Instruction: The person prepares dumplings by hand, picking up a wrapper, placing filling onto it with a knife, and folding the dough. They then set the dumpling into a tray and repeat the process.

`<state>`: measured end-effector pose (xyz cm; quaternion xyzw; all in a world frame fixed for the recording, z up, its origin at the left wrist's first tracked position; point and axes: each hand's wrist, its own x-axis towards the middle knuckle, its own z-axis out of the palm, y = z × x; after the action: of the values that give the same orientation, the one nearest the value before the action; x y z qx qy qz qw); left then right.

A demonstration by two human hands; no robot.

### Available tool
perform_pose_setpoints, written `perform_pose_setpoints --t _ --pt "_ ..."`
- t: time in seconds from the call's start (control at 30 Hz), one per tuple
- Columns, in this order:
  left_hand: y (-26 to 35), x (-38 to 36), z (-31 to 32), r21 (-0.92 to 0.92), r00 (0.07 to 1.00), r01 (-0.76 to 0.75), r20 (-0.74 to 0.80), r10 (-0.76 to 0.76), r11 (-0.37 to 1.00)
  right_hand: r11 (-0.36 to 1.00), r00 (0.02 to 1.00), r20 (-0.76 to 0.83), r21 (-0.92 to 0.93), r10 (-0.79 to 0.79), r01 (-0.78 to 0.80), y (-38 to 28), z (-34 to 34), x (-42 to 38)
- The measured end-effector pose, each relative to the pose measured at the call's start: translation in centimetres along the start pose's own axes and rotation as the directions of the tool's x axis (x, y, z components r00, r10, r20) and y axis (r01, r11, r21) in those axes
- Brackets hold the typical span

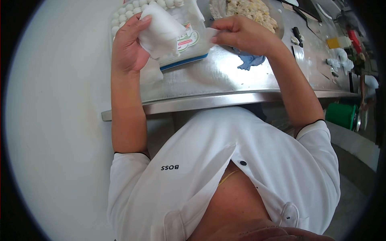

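My left hand (130, 44) is closed around a floppy stack of thin white dumpling wrappers (163, 30), with the thumb on top. At the right, my right hand (241, 34) pinches a single thin wrapper (208, 39) between thumb and fingers. Beneath both hands is a plastic tray (189, 57) with a blue edge and a printed label. Rows of small white dumplings (138, 7) fill its far left part. Beyond my right hand stands a bowl of pale, chunky filling (257, 14), partly hidden by that hand.
A blue cloth (251, 60) lies on the steel table (201, 82) below the bowl. To the right are a black-handled knife (297, 37), a bottle of yellow liquid (337, 42) and crumpled white plastic (343, 58). A white wall (56, 100) borders the left side. A green container (341, 116) stands below the table.
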<state>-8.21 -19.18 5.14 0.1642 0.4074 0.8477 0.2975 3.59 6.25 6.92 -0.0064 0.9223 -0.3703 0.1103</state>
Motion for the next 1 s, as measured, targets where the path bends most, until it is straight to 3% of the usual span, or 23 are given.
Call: perform_pose_setpoints --t 0.07,0.1,0.17,0.2,0.27,0.3,0.37,0.4,0.47,0.5,0.57,0.6,0.67,0.7,0.73,0.8,0.83,0.9,0.93,1.0 --pt "-0.1 -0.1 -0.3 0.011 1.0 -0.007 0.006 0.006 1.0 0.892 0.98 0.006 0.415 -0.199 0.179 -1.0 0.3 1.0" --pt "-0.1 0.0 -0.3 0.01 1.0 -0.009 0.001 0.009 1.0 0.892 0.979 0.01 0.414 -0.202 0.18 -1.4 0.5 1.6" --pt "-0.1 -0.1 -0.2 0.004 1.0 0.001 0.023 -0.001 1.0 0.922 1.0 0.019 0.388 0.001 -0.008 -1.4 0.9 2.8" --pt "-0.1 -0.1 -0.4 0.004 1.0 0.0 0.022 0.0 1.0 0.922 1.0 0.021 0.387 0.001 -0.009 -0.2 1.1 3.4" --pt "-0.1 0.0 -1.1 0.058 0.996 0.022 0.083 -0.027 0.998 0.994 0.989 -0.147 -0.097 0.034 -0.048 2.5 1.8 4.6" --pt "-0.2 0.1 -1.5 0.053 0.997 0.019 0.073 -0.022 0.998 0.994 0.99 -0.136 -0.101 0.03 -0.044 1.8 1.8 4.2" --pt "0.0 0.1 -1.9 0.106 0.995 0.023 0.095 -0.034 0.994 0.99 0.988 -0.112 0.109 0.106 -0.094 -1.2 1.0 2.2" --pt "0.1 0.0 -1.9 0.104 0.996 0.022 0.089 -0.032 0.994 0.99 0.989 -0.106 0.107 0.104 -0.093 -2.1 0.1 1.9" --pt "0.4 0.1 -1.7 0.138 0.998 0.012 0.056 -0.02 0.99 0.987 0.998 0.037 0.158 -0.048 0.042 -3.7 -2.2 1.2" --pt "0.5 -0.1 -1.0 0.131 0.999 0.007 0.051 -0.014 0.991 0.988 0.998 0.044 0.151 -0.05 0.042 -4.7 -3.3 0.8" --pt "0.6 -0.5 0.6 0.055 0.999 -0.035 0.004 0.035 0.998 0.861 0.96 0.02 0.448 -0.278 0.24 -6.3 -4.6 -0.1" --pt "0.7 -0.5 0.8 0.052 0.999 -0.038 0.006 0.037 0.998 0.863 0.96 0.02 0.444 -0.278 0.241 -6.3 -4.5 -0.1" --pt "0.9 -0.6 1.1 0.039 0.998 -0.06 0.016 0.06 0.997 0.56 0.953 -0.12 0.785 -0.28 0.264 -5.3 -3.8 0.4" --pt "1.0 -0.6 1.1 0.037 0.998 -0.064 0.021 0.063 0.997 0.797 0.968 0.108 0.592 -0.225 0.119 -2.6 -5.0 2.0" --pt "1.1 -0.5 1.0 0.031 0.998 -0.06 0.025 0.06 0.998 0.952 0.977 -0.082 -0.255 -0.197 0.17 -2.7 -4.7 2.3" --pt "1.0 -0.6 0.6 0.021 0.998 -0.061 0.015 0.06 0.998 0.828 0.993 -0.045 -0.557 -0.106 0.063 1.9 -3.8 3.5" --pt "0.8 -0.5 0.7 0.031 0.998 -0.063 0.011 0.063 0.998 0.826 0.993 -0.034 -0.559 -0.109 0.072 3.6 -3.9 3.3" --pt "0.8 -0.6 0.5 0.043 0.997 -0.072 0.003 0.072 0.996 0.87 0.965 -0.197 -0.49 -0.171 0.054 5.0 -4.2 2.9" --pt "0.7 -0.6 0.5 0.039 0.999 -0.043 0.019 0.042 0.998 0.869 0.965 -0.197 -0.491 -0.172 0.054 4.8 -4.1 2.7" --pt "0.5 -0.5 0.6 0.032 0.999 -0.013 0.043 0.011 0.999 0.916 0.976 -0.218 -0.389 0.017 -0.103 4.1 -3.6 2.1"
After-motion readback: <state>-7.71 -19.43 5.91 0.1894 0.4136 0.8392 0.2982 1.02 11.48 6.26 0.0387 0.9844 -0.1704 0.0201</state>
